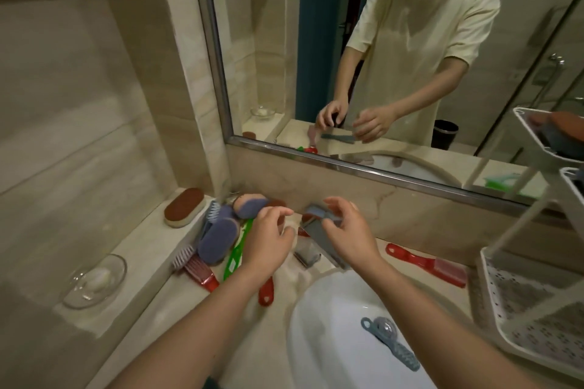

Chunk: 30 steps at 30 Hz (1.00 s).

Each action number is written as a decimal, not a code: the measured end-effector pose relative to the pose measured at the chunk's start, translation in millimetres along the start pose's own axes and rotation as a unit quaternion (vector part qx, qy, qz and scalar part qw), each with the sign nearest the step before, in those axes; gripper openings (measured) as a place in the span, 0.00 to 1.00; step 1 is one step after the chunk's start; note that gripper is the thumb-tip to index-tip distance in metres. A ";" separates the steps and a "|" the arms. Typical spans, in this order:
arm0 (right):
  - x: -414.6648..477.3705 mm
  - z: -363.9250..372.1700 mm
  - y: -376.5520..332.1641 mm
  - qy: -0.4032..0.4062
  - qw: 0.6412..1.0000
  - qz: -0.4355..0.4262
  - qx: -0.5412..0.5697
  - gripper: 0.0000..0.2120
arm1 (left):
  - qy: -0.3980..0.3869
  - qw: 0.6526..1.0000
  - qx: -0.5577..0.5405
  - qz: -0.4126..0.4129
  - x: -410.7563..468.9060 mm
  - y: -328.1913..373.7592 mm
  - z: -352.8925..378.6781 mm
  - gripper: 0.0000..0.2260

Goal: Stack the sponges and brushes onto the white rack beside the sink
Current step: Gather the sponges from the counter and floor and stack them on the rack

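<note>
A person stands at a bathroom worktop [158,303], both bare forearms reaching forward. The right hand [347,230] hides most of a blue-grey brush [320,212]. Its fingers [337,201] are curled round the brush, which is held in the air just above the chrome tap [319,241]. The tap is blurred and partly covered by that hand.

The left hand [268,240] hovers over a pile of brushes and sponges, its fingers loosely curled and nothing visibly in them. It covers the top of a red-handled brush [266,292] and part of a green brush [235,249].

The white rack [488,275] stands at the right, cut off by the frame edge. Its perforated bottom tray shows best. An upper tier holds a brown-topped sponge [564,126] that is hard to make out.

At the left, the pile lies against the back wall, well apart from the rack. It holds purple sponges [218,238] and a pink-bristled brush [196,265]. A brown-topped sponge on the ledge [184,207] sits behind them. Farther left on the same ledge, nearer the camera, is a glass dish [94,279].

A long red brush [426,262] lies on the worktop between the tap and the rack. Another blue-grey brush [390,343] lies in the white sink [316,341]. The mirror [410,88] reflects the person's torso and both hands.
</note>
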State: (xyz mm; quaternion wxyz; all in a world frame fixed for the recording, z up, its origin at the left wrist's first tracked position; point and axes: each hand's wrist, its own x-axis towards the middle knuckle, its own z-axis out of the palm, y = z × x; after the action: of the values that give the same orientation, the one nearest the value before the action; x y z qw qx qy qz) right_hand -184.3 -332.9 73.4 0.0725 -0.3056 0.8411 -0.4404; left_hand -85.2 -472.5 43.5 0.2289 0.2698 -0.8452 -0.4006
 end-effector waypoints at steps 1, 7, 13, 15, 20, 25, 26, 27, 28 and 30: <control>5.7 5.0 0.3 0.001 1.000 0.008 -0.001 0.19 | -0.010 1.000 0.004 -0.004 6.6 -7.7 -0.6 0.11; 42.9 26.9 16.5 -0.020 0.997 0.053 -0.047 0.17 | -0.045 0.998 0.045 -0.029 47.2 -42.2 10.3 0.14; 96.2 46.6 35.9 -0.091 0.984 0.081 -0.133 0.18 | -0.098 0.988 0.098 -0.061 84.4 -68.2 31.0 0.20; 112.4 52.2 41.3 -0.116 0.974 0.094 -0.171 0.16 | -0.104 0.985 0.122 -0.065 92.4 -76.7 38.1 0.23; 145.1 69.7 45.2 -0.170 0.918 0.096 -0.346 0.11 | -0.107 0.976 0.181 -0.061 99.8 -93.9 55.5 0.27; 159.6 86.6 48.8 -0.219 0.866 0.059 -0.446 0.12 | -0.091 0.971 0.216 -0.048 100.2 -109.6 69.0 0.26; 162.2 88.4 50.2 -0.231 0.860 0.060 -0.452 0.12 | -0.086 0.971 0.216 -0.050 100.9 -111.9 70.2 0.25; 163.8 89.3 51.5 -0.241 0.855 0.062 -0.455 0.12 | -0.082 0.972 0.214 -0.054 101.3 -113.4 70.7 0.24; 164.8 90.0 53.2 -0.251 0.852 0.064 -0.455 0.13 | -0.079 0.973 0.210 -0.058 101.6 -114.5 71.2 0.23; 166.2 90.5 58.8 -0.263 0.854 0.068 -0.444 0.15 | -0.071 0.976 0.197 -0.063 102.4 -116.1 72.9 0.22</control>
State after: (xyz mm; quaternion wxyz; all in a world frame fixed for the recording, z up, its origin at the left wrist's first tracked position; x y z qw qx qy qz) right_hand -308.8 -467.0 -2.7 0.1776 -0.3521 0.9152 0.0831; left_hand -174.2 -559.5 -73.9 0.0852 0.3330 -0.9030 -0.2577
